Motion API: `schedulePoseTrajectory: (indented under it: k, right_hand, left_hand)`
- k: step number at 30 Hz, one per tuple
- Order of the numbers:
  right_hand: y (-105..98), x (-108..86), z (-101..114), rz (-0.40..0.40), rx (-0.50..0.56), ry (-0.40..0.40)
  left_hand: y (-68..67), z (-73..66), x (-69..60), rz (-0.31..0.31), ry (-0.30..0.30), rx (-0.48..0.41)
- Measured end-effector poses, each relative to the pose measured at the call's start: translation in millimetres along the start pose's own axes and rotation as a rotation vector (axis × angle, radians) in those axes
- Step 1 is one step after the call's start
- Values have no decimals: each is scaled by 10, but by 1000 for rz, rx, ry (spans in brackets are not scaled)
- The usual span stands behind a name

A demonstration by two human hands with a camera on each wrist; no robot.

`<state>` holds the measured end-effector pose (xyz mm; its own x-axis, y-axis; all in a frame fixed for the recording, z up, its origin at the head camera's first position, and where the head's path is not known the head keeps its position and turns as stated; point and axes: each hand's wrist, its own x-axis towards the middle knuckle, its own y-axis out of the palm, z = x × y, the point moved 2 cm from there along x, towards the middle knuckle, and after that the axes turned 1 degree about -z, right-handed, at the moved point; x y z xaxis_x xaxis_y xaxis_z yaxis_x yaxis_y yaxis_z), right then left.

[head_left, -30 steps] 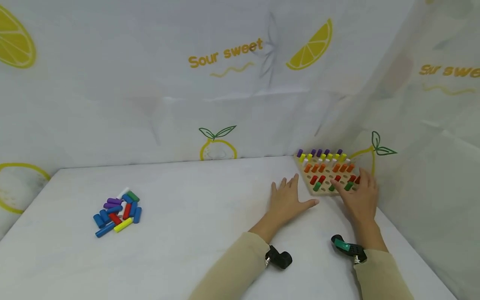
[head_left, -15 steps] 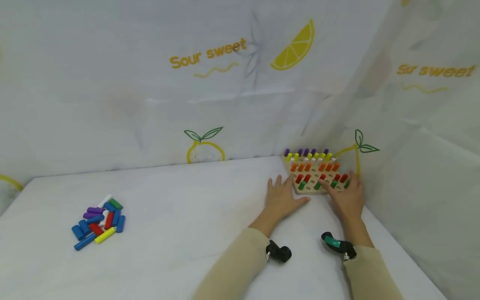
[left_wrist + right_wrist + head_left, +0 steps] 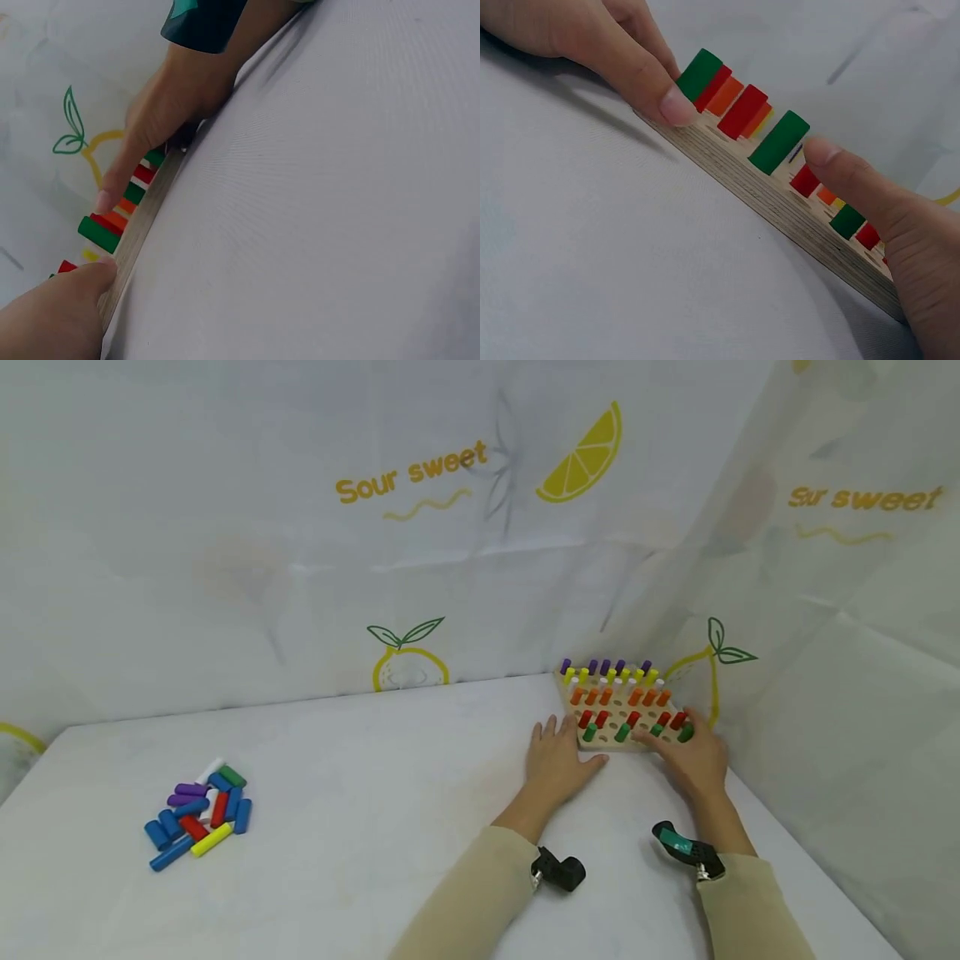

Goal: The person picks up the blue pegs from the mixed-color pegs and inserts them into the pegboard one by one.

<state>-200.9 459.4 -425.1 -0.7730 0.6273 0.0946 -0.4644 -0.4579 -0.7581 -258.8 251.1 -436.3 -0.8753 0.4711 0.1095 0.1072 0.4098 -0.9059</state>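
Observation:
A wooden pegboard (image 3: 600, 747) stands by the far right corner of the table, with coloured pegs upright in rows: purple at the back, then yellow, white, orange, red and green. My left hand (image 3: 555, 767) is at its left front corner, thumb spread; the thumb pad lies beside a green peg (image 3: 701, 75) in the right wrist view. My right hand (image 3: 699, 764) spans the right front corner with a straight thumb by another green peg (image 3: 780, 142), its fingers along the right side. Neither hand holds a loose peg. Some right-side pegs are partly hidden by the fingers.
A pile of loose pegs (image 3: 198, 806), blue, red, purple, white, yellow and green, lies at the left of the white table (image 3: 360, 827). White printed sheeting (image 3: 300, 602) hangs behind and at the right, near the board.
The camera view has turned a little right. The pegboard has shifted slightly left along the table with both hands at it. The loose pegs have not moved.

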Motion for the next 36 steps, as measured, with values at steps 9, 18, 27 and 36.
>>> schedulePoseTrajectory:
  k: [9, 18, 27, 36]
  right_hand:
    - [7, 6, 22, 112, -26, -43]
    - [4, -19, 20, 229, -77, -98]
    - [32, -36, 62, 250, -119, -182]
    - [134, -113, 178, 284, -112, -261]
  left_hand:
    - [-106, 169, -121, -55, -4, -71]
    - [-172, 299, -235, -32, 30, -26]
    - [-256, 417, -376, -28, 16, -8]
    - [-289, 532, -456, -87, -27, 55]
